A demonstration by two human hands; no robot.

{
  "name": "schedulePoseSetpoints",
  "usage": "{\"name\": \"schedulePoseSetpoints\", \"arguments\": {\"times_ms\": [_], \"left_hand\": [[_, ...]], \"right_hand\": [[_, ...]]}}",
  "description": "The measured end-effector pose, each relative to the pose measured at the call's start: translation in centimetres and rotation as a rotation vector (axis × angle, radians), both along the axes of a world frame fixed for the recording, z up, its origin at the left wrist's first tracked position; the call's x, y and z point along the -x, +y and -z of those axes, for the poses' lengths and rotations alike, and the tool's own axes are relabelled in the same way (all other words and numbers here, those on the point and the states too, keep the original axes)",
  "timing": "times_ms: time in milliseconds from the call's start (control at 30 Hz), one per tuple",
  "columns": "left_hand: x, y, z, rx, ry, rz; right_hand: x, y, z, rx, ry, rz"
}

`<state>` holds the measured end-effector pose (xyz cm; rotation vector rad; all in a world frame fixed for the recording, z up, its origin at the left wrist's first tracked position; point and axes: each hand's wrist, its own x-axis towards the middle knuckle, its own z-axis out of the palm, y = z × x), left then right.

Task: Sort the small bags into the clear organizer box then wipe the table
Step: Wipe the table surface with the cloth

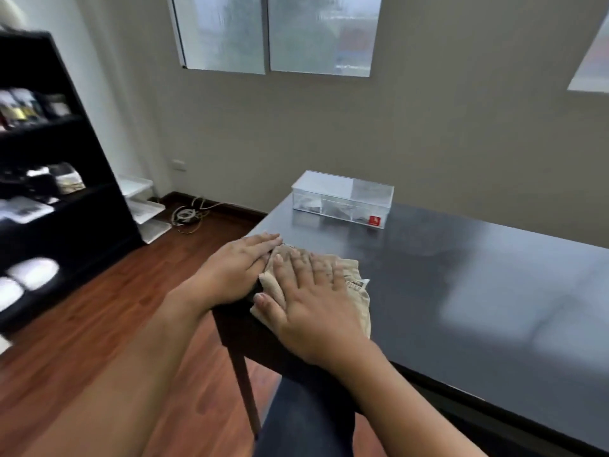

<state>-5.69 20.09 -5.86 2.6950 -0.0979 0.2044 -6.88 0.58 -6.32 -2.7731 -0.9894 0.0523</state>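
Note:
A beige cloth point(357, 291) lies on the dark table point(478, 291) near its left end. My right hand point(313, 298) presses flat on the cloth with fingers spread. My left hand point(237, 268) lies flat beside it at the table's left edge, its fingertips touching the cloth's far corner. The clear organizer box point(342, 199) stands closed at the table's far left corner, with small bags visible inside, one of them red.
A black shelf unit point(66, 192) with assorted items stands to the left on the wooden floor point(131, 308). White trays point(145, 209) and coiled cables point(188, 216) lie by the wall. The wall with windows runs close behind the table.

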Motion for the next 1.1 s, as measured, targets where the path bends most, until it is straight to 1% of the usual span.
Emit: {"name": "schedulePoseSetpoints", "arguments": {"times_ms": [67, 133, 233, 300, 400, 467, 533, 600, 667, 800, 967, 1033, 1100], "left_hand": [[0.0, 0.0, 0.3, -0.004, -0.019, -0.001], [-0.1, -0.1, 0.4, -0.023, -0.032, -0.010], [0.1, -0.4, 0.4, -0.054, 0.006, -0.011], [0.3, -1.5, 0.3, -0.068, 0.024, 0.022], [0.2, -4.9, 0.3, -0.065, 0.023, 0.137], [-0.1, -7.4, 0.1, -0.046, 0.039, 0.209], [-0.6, -9.8, -0.1, -0.030, 0.046, 0.259], [-1.3, -12.4, -0.1, -0.043, 0.031, 0.316], [-2.0, -15.4, 0.0, -0.067, 0.009, 0.371], [-3.5, -20.3, 0.2, -0.092, 0.007, 0.465], [-7.0, -21.9, -0.6, -0.173, 0.036, 0.567], [-8.0, -21.7, -0.7, -0.200, 0.054, 0.584], [-8.5, -21.9, -0.3, -0.221, 0.056, 0.591]], "right_hand": [[0.4, -1.4, -0.1, -0.009, -0.043, -0.019], [1.3, -4.7, 0.1, 0.000, -0.087, -0.009], [1.8, -11.0, 0.2, 0.079, -0.125, 0.160], [1.1, -14.6, -0.4, 0.094, -0.065, 0.318], [0.1, -16.0, -0.7, 0.080, -0.029, 0.462], [0.3, -15.4, -0.5, 0.059, -0.038, 0.479], [1.4, -15.9, -0.4, 0.039, -0.057, 0.411], [3.1, -18.0, -0.2, 0.030, -0.071, 0.340], [4.4, -21.2, -0.2, 0.024, -0.075, 0.371], [5.5, -29.8, -0.2, 0.024, -0.068, 0.640], [4.5, -41.4, -0.3, 0.043, 0.004, 0.958], [3.0, -44.3, -0.5, 0.035, 0.049, 1.071], [1.2, -45.3, -0.7, 0.031, 0.060, 1.150]]}}
